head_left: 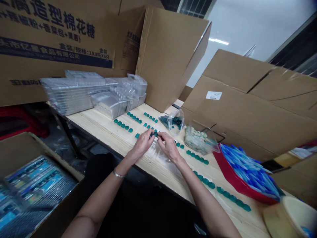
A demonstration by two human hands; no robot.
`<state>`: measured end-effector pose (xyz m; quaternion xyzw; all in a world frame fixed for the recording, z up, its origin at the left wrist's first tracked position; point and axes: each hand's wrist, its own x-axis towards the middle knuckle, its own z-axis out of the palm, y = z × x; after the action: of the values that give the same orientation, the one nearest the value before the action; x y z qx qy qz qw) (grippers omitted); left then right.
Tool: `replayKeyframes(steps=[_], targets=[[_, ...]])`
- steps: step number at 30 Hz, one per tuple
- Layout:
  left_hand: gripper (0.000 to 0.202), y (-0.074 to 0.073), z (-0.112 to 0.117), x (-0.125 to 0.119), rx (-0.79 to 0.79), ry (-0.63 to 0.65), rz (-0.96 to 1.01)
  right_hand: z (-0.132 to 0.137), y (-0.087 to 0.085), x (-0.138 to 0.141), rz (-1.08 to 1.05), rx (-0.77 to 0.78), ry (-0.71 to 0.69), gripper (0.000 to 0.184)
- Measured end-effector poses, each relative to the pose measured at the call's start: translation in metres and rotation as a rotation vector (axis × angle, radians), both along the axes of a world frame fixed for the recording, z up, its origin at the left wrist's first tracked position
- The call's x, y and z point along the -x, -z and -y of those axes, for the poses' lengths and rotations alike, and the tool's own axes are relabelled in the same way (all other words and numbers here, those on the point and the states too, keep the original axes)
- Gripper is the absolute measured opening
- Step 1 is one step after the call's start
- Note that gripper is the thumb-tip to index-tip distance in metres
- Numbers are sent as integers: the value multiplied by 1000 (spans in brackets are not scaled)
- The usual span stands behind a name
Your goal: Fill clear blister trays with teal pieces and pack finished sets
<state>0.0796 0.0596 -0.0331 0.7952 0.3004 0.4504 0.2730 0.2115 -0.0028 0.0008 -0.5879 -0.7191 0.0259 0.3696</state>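
Observation:
Both hands meet over the middle of the table, pinching at a small dark-green faceted piece. My left hand wears a bracelet at the wrist and has its fingertips closed on the piece from the left. From the right, the closed fingertips of my right hand touch the same piece. Under and around the hands lie clear plastic trays with rows of similar green pieces. More rows run to the right, partly hidden by my right forearm.
Stacked clear trays stand at the back left. A bag of dark-green pieces, a bag of pale pieces and a red basin of blue pointed items line the back right. Cardboard boxes rise behind; an open carton of packs sits lower left.

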Motion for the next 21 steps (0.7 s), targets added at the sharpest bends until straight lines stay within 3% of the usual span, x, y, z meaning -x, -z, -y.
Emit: replayKeyframes(steps=[5, 9, 16, 21], targets=[[14, -1, 3, 1, -137, 54, -48, -3, -10, -7, -403, 183, 33, 29], [16, -3, -8, 13, -26, 94, -51, -1, -4, -14, -460, 131, 99, 24], [19, 2, -33, 31, 225, 20, -65, 14, 41, -10, -93, 80, 103, 14], [20, 8, -33, 25, 307, 30, -41, 22, 47, -2, 162, 29, 63, 18]])
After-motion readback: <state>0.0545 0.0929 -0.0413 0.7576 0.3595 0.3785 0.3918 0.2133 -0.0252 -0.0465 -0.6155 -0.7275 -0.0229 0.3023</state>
